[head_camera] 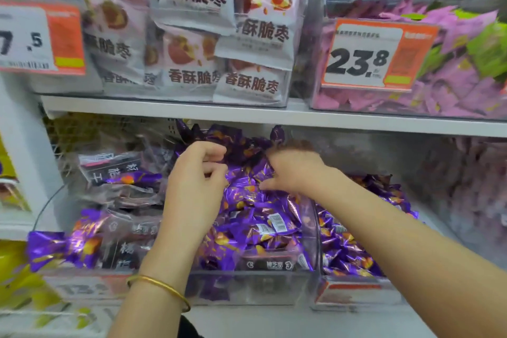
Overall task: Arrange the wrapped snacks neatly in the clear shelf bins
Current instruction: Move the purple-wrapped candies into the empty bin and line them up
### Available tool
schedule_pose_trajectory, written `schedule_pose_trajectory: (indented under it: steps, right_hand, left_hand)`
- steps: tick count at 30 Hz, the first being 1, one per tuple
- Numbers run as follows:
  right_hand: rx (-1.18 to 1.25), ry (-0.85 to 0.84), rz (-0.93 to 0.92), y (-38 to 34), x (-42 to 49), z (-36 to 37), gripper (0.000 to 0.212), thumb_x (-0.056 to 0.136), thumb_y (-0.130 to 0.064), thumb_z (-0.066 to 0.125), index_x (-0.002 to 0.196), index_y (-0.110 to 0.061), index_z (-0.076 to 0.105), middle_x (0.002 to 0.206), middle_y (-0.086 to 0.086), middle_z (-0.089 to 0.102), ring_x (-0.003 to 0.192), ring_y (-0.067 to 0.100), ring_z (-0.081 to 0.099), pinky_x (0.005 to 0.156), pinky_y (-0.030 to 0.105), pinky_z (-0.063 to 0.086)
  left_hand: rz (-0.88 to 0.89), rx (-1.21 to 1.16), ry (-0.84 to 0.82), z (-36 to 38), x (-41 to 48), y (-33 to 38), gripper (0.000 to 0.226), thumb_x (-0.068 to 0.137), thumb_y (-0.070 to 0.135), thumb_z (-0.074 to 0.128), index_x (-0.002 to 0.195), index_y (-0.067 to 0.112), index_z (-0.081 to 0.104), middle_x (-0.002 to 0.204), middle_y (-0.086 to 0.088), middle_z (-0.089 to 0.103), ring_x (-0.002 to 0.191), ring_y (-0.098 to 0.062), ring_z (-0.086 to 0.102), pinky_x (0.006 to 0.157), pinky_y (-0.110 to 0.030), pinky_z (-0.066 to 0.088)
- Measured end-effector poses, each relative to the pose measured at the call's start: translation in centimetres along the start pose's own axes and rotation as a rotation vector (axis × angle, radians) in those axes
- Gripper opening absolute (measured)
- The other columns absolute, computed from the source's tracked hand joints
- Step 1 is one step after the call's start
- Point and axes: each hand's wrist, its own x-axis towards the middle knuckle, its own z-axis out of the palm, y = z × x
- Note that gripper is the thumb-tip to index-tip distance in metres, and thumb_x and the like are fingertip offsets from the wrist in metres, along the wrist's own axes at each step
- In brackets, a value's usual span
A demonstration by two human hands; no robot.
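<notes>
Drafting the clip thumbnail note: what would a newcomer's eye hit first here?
The left hand and right hand meet over a heap of shiny purple wrapped snacks in the clear bin on the lower shelf, centre frame; blur hides whether either grips a wrapper. Upper right, an orange price tag reading 23.8 stands out, beside white snack bags stacked upper centre.

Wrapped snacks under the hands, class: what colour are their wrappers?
Shiny purple wrappers with orange-gold marks, clearest in the head view.
</notes>
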Motion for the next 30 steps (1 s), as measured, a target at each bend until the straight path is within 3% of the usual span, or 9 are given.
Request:
schedule_pose_trajectory:
  steps: [4, 7, 12, 15, 17, 20, 22, 26, 30]
  right_hand:
    - [0.039, -0.063, 0.013, -0.4, 1.2, 0.6, 0.053, 0.074, -0.048, 0.071, 0.109, -0.013, 0.051, 0.112, 0.006, 0.059, 0.103, 0.027, 0.056, 0.089, 0.039, 0.046]
    - [0.091, -0.06, 0.003, -0.4, 1.1, 0.6, 0.041, 0.075, -0.039, 0.072, 0.099, -0.012, 0.053, 0.103, 0.004, 0.059, 0.09, 0.025, 0.056, 0.078, 0.034, 0.049]
    - [0.225, 0.149, -0.036, 0.3, -0.5, 0.5, 0.047, 0.074, -0.033, 0.071, 0.118, -0.02, 0.057, 0.108, 0.003, 0.06, 0.098, 0.023, 0.057, 0.083, 0.035, 0.048]
    - [0.43, 0.294, -0.137, 0.4, -2.6, 0.1, 0.056, 0.073, -0.033, 0.074, 0.125, -0.023, 0.056, 0.112, 0.001, 0.059, 0.104, 0.018, 0.055, 0.089, 0.035, 0.045]
    - [0.59, 0.314, -0.211, 0.1, -3.9, -0.4, 0.055, 0.073, -0.028, 0.074, 0.125, -0.023, 0.056, 0.111, -0.006, 0.059, 0.102, 0.006, 0.055, 0.089, 0.023, 0.044]
    - [0.863, 0.294, -0.272, -0.3, -5.3, -0.6, 0.055, 0.073, -0.023, 0.076, 0.123, -0.027, 0.054, 0.106, -0.02, 0.061, 0.096, -0.006, 0.058, 0.087, 0.012, 0.044]
    - [0.923, 0.295, -0.264, 0.0, -5.7, -0.6, 0.055, 0.072, -0.022, 0.079, 0.12, -0.028, 0.052, 0.107, -0.016, 0.063, 0.097, -0.001, 0.06, 0.088, 0.02, 0.048]
    - [1.037, 0.234, -0.273, 0.7, -6.4, -1.1, 0.059, 0.068, -0.015, 0.082, 0.109, -0.04, 0.049, 0.106, -0.002, 0.061, 0.088, 0.021, 0.061, 0.075, 0.028, 0.051]
    - [1.041, 0.187, -0.326, 1.3, -7.2, -1.5, 0.084, 0.067, -0.009, 0.082, 0.128, -0.046, 0.038, 0.113, -0.003, 0.056, 0.083, 0.026, 0.06, 0.07, 0.026, 0.051]
  left_hand:
    - [-0.005, -0.03, -0.006, 0.0, 0.2, -0.2, 0.024, 0.088, 0.003, 0.054, 0.101, 0.022, 0.058, 0.101, 0.009, 0.06, 0.088, -0.01, 0.063, 0.084, -0.039, 0.054]
    - [-0.013, -0.018, -0.019, 0.0, 0.2, -0.2, 0.023, 0.089, 0.004, 0.054, 0.103, 0.022, 0.057, 0.103, 0.008, 0.061, 0.088, -0.011, 0.064, 0.082, -0.032, 0.052]
    - [-0.049, -0.053, -0.078, 0.2, -0.3, 0.1, 0.024, 0.089, 0.007, 0.056, 0.107, 0.022, 0.056, 0.113, 0.004, 0.06, 0.09, -0.007, 0.063, 0.082, -0.024, 0.049]
    - [-0.091, -0.134, -0.23, 0.6, -0.7, 0.7, 0.043, 0.085, 0.02, 0.064, 0.125, 0.029, 0.05, 0.123, 0.012, 0.051, 0.104, 0.0, 0.056, 0.08, -0.011, 0.043]
    - [-0.109, -0.188, -0.324, 0.9, -1.2, 1.0, 0.055, 0.081, 0.03, 0.067, 0.13, 0.038, 0.044, 0.124, 0.016, 0.047, 0.105, -0.001, 0.057, 0.083, -0.014, 0.045]
    - [-0.143, -0.305, -0.292, 1.2, -1.5, 1.1, 0.054, 0.077, 0.031, 0.073, 0.123, 0.04, 0.047, 0.119, 0.008, 0.059, 0.094, -0.013, 0.066, 0.088, -0.033, 0.052]
    - [-0.198, -0.382, -0.26, 1.1, -1.3, 0.9, 0.05, 0.077, 0.026, 0.072, 0.122, 0.033, 0.05, 0.113, -0.001, 0.064, 0.087, -0.017, 0.069, 0.087, -0.038, 0.054]
    - [-0.203, -0.447, -0.299, 1.3, -1.5, 0.9, 0.029, 0.087, 0.008, 0.062, 0.115, 0.015, 0.058, 0.092, -0.006, 0.07, 0.07, -0.014, 0.067, 0.075, -0.031, 0.055]
    - [-0.176, -0.513, -0.35, 1.6, -1.7, 1.0, 0.019, 0.089, 0.005, 0.057, 0.105, 0.012, 0.062, 0.09, -0.014, 0.07, 0.074, -0.017, 0.066, 0.073, -0.029, 0.055]
